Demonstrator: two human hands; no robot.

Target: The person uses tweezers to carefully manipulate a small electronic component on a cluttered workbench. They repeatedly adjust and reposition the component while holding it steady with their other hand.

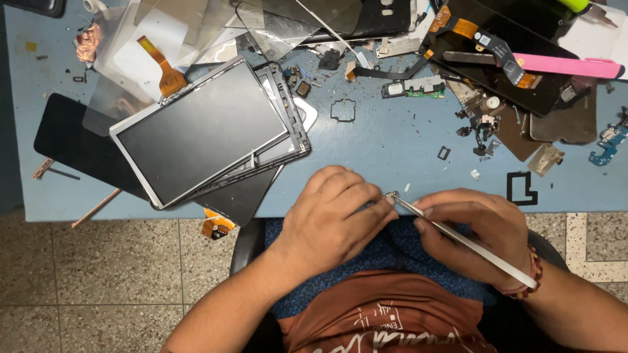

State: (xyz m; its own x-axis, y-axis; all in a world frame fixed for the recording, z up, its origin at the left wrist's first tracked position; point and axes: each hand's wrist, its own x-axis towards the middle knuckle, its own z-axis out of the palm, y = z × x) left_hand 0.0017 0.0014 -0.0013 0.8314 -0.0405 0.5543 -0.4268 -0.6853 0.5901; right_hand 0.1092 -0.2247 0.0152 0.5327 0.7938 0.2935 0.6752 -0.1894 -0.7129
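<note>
A blue tabletop [386,150] strewn with phone and tablet parts sits above a speckled tile floor [98,274]. Nearest the camera, just off the tabletop's front edge, the left hand [330,219] is clenched around a small metal part [390,195], of which only a tip shows past the fingers. The right hand [481,232] grips long metal tweezers [458,236], their points touching that small part. The picking at it looks underway, not finished.

Left of the hands and farther onto the tabletop lies a stripped tablet [199,131], its dark screen lifted askew from its frame, so it is already taken apart. Beyond the hands lie loose screws, a small green circuit board [422,88] and black frame scraps. Farthest back and right of the tablet are a dark phone screen [517,55] with orange ribbon cables and a pink pen [572,65].
</note>
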